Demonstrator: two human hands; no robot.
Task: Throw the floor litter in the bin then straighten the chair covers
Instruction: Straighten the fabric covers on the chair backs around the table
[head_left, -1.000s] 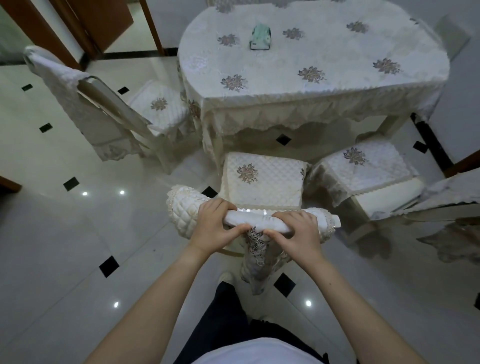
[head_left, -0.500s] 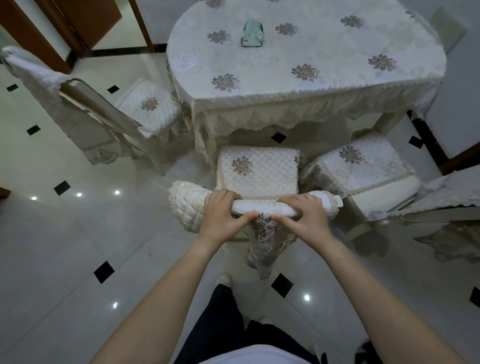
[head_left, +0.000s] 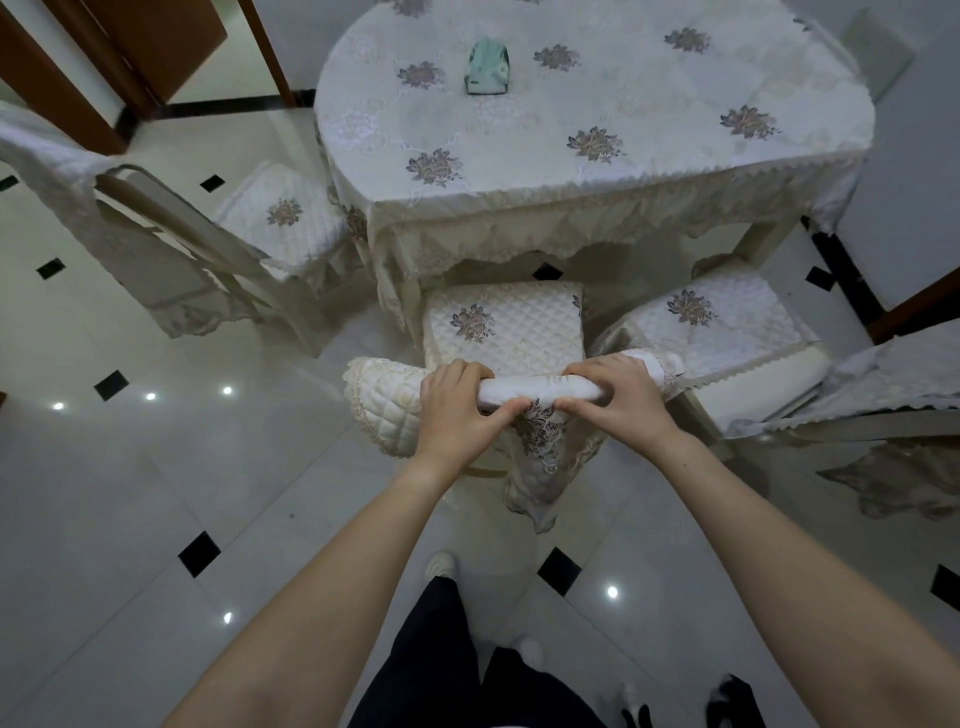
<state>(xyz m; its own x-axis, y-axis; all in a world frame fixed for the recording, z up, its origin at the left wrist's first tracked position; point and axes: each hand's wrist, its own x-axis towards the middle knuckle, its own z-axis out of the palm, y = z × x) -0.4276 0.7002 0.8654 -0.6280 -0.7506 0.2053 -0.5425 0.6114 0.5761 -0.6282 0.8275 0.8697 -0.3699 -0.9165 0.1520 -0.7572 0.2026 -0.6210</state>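
A cream quilted chair cover (head_left: 384, 405) with lace trim hangs bunched over the top rail of the middle chair, its embroidered flap (head_left: 540, 457) drooping down the back. My left hand (head_left: 460, 410) grips the rail and cover left of centre. My right hand (head_left: 618, 400) grips them right of centre, thumbs almost meeting. The chair's quilted seat cover (head_left: 504, 327) lies flat beyond my hands. No bin or floor litter shows.
A table with a flowered cloth (head_left: 597, 130) stands ahead, a small green pack (head_left: 487, 67) on it. Covered chairs stand at the left (head_left: 156, 249) and right (head_left: 727, 327). Glossy tiled floor (head_left: 156, 493) lies around me; a dark object (head_left: 732, 701) sits at the bottom right.
Both hands stay gripped on the covered rail; the right hand slid slightly outward. The view shifted a little, so the table and chairs sit lower and closer in frame.
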